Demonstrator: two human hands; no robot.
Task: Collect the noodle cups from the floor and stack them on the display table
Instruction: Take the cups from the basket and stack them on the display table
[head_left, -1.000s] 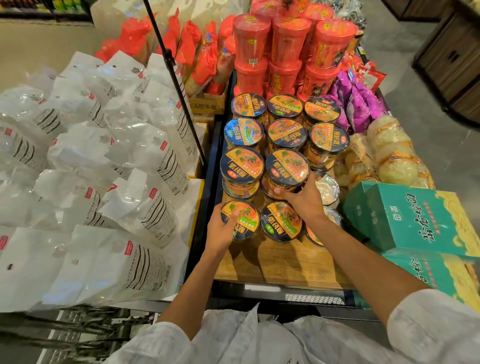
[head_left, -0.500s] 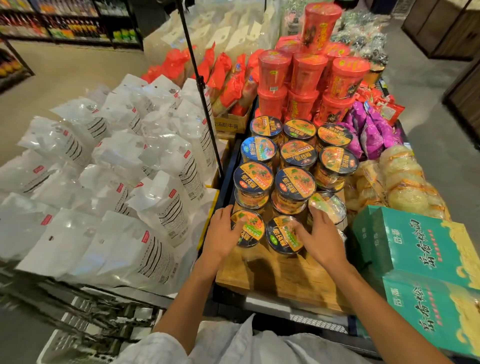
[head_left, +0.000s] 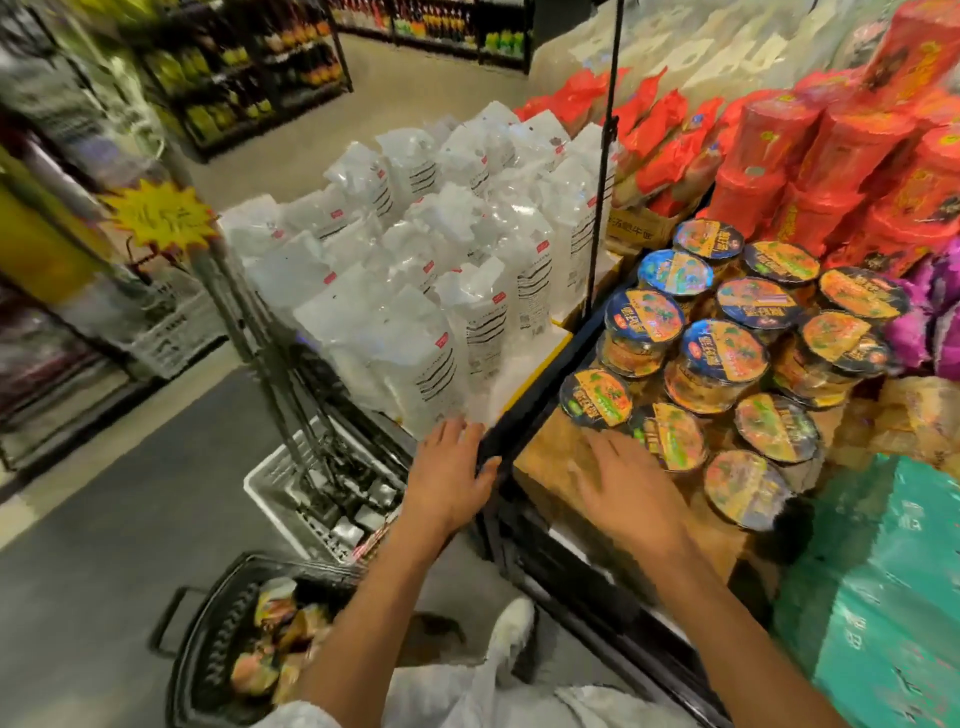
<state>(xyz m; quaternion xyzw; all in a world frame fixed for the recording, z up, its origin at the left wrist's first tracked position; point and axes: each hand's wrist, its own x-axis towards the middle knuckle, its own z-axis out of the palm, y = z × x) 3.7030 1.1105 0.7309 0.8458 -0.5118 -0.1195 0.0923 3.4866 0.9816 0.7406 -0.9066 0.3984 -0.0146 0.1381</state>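
While both hands hang over the near edge of the display, neither one holds anything. The left hand (head_left: 451, 478) is spread flat, fingers straight, over the black frame rail (head_left: 540, 410) that divides the white bags (head_left: 415, 291) from the wooden surface (head_left: 550, 457). The right hand (head_left: 631, 486) is open too, palm down and fingers splayed, above the bare wood just in front of the noodle cups (head_left: 727, 353); it is motion-blurred, so I cannot tell whether it touches the wood. The nearest cups lie just beyond its fingertips and to its right, lids up, with more cups stacked two high behind them. Red tubs (head_left: 831, 171) rise at the back, and green boxes (head_left: 893, 597) sit at the right edge. Down on the floor, near the left forearm, a black basket (head_left: 218, 639) holds more packaged items, blurred, well apart from both hands.
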